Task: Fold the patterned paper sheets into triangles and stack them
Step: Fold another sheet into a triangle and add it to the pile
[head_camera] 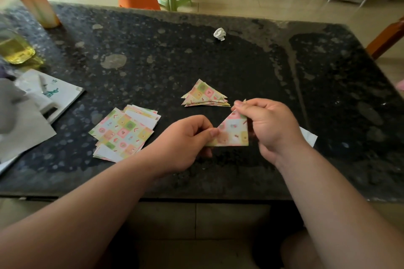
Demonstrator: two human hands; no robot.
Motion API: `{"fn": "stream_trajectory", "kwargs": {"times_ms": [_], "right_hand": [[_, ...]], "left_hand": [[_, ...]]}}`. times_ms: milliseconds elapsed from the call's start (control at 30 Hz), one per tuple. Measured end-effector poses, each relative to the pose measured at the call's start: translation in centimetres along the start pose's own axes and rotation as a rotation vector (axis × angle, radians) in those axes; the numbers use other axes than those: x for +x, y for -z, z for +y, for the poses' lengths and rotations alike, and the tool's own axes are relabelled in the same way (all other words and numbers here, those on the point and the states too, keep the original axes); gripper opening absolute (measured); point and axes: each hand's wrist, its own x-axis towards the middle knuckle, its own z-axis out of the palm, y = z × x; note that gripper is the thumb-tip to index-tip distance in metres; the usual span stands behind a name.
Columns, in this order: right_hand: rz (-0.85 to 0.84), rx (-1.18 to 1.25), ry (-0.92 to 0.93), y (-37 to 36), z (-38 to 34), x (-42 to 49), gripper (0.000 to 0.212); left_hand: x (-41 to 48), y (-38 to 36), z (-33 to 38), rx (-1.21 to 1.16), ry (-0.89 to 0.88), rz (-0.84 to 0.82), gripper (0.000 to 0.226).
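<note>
Now | left hand [185, 137] and right hand [266, 124] pinch folded paper triangle [232, 132] | speckled stone table [240, 67]

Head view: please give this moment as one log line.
left hand, right hand: pinch folded triangle | triangle stack: beyond it | unfolded sheets: left

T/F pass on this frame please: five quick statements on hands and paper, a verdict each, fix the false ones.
1. Left hand and right hand both pinch one triangle. True.
2. The stack of folded triangles lies left of the flat sheets. False: it lies to their right and farther from the person.
3. A crumpled wad lies on the table beyond the stack. True.
4. The held triangle lies on top of the stack. False: it is held apart from it, nearer the person.
5. The sheets are squared up neatly. False: they lie fanned and askew.
</note>
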Motion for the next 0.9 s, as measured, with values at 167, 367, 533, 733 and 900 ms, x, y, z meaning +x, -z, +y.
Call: {"fn": "stream_trajectory", "kwargs": {"times_ms": [167,367,533,733,900], "right_hand": [[0.026,0.011,-0.033,0.9,-0.6,0.2,0.02],[0.102,0.199,-0.047,1.6,-1.2,0.9,0.024],[0.069,0.238,-0.093,4.0,-1.1,1.9,0.024],[-0.08,0.187,-0.159,1.1,-0.5,1.1,0.02],[-0.132,0.064,-0.204,0.7,-0.5,0.8,0.013]], "left_hand": [[-0.1,0.6,-0.3,0.015,-0.049,-0.039,0.028],[0.0,2.3,-1.3,0.12,-0.089,-0.045,0.038],[0.4,3.9,-1.4,-0.159,-0.081,0.086,0.049],[1.2,2.5,0.0,-0.435,0.105,0.063,0.024],[1.7,2.0,0.0,-0.36,0.176,0.014,0.017]]}}
